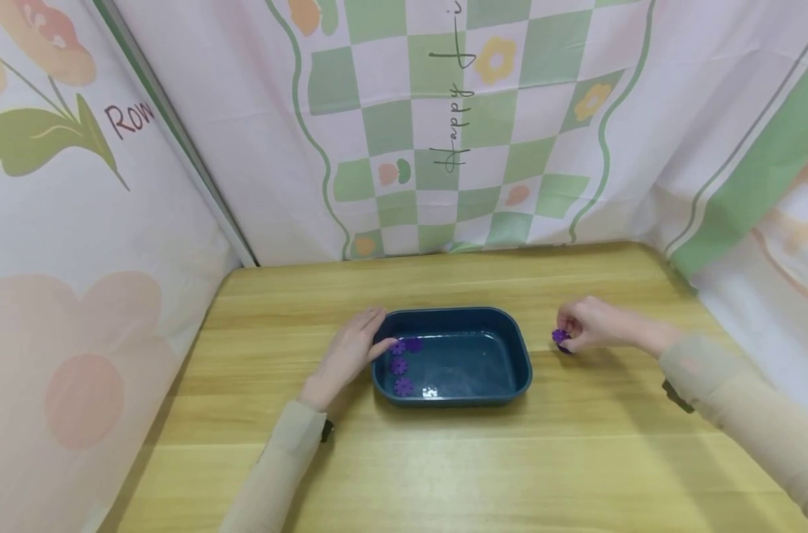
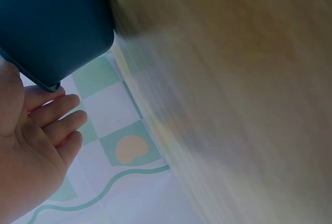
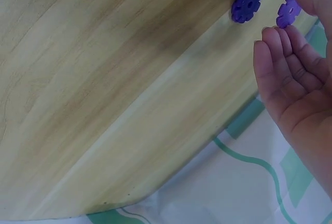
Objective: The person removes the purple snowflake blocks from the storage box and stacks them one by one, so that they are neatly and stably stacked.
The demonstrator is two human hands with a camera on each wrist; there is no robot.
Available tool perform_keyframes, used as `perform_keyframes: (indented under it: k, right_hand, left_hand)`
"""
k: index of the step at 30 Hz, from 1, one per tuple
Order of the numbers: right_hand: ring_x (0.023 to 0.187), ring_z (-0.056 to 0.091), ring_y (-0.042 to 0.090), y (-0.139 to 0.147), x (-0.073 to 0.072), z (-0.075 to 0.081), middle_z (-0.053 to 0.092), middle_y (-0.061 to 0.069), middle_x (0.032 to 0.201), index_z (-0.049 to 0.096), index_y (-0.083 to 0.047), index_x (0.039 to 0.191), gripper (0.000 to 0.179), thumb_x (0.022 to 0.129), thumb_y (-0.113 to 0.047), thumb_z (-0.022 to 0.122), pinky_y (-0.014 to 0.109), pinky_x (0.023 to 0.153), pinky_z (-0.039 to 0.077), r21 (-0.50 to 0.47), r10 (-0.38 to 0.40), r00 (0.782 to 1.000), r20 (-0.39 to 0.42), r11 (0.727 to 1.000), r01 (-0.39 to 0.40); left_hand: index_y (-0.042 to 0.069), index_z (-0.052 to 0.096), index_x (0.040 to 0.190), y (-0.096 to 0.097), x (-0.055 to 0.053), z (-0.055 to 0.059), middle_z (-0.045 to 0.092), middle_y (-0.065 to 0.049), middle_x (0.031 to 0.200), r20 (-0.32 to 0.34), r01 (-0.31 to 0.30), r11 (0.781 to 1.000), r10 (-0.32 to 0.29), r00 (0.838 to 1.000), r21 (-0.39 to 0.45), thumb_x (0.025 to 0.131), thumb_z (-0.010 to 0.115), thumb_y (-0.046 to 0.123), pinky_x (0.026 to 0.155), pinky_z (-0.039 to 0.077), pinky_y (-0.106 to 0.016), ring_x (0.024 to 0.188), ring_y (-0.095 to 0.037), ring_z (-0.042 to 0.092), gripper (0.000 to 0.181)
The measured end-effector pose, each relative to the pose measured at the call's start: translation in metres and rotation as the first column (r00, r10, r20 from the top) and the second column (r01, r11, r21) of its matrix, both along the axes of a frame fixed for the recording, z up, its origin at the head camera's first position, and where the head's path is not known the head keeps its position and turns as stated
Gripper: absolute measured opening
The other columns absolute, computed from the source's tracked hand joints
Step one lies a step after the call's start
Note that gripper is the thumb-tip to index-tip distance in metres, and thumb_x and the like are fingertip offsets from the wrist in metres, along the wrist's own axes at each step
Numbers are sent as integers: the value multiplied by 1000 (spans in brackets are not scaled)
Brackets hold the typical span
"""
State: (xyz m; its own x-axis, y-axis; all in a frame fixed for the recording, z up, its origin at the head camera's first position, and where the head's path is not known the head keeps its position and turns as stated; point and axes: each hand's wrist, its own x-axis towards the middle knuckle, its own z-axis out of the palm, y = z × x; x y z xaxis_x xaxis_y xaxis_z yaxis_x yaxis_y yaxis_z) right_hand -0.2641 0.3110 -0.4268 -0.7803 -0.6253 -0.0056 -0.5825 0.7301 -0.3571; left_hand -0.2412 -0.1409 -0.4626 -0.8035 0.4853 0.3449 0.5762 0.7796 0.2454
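A dark blue rectangular box (image 1: 457,400) stands on the table, with several purple flower-shaped plastic discs (image 1: 398,366) lying along its left side. My left hand (image 1: 349,350) holds the box's left rim, thumb over the edge and fingers along the outside; in the left wrist view the fingers (image 2: 66,124) bend slightly beside the rim corner. To the right of the box, my right hand (image 1: 592,324) pinches a purple snowflake disc (image 3: 288,11) between thumb and fingertips. Another purple snowflake disc (image 3: 247,3) shows against the wooden tabletop beside the held one.
The wooden table (image 1: 443,474) runs back to a hanging cloth (image 1: 437,133) with green checks and printed flowers. More printed cloth (image 1: 77,296) hangs on the left, and another piece (image 1: 763,244) on the right. A thin pole (image 1: 177,141) stands in the back left corner.
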Motion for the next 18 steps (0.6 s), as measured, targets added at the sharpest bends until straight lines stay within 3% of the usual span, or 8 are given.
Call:
perform_keyframes:
  k: [18]
  right_hand:
    - [64, 55, 2, 8, 0, -13, 63, -5, 72, 64, -12, 78, 16, 75, -10, 79, 16, 56, 48, 17, -29, 1000, -5, 999, 29]
  left_hand:
    - [-7, 52, 139, 0, 0, 2, 54, -25, 143, 3, 1, 1000, -1, 1000, -11, 97, 61, 37, 115, 43, -50, 135, -40, 51, 61]
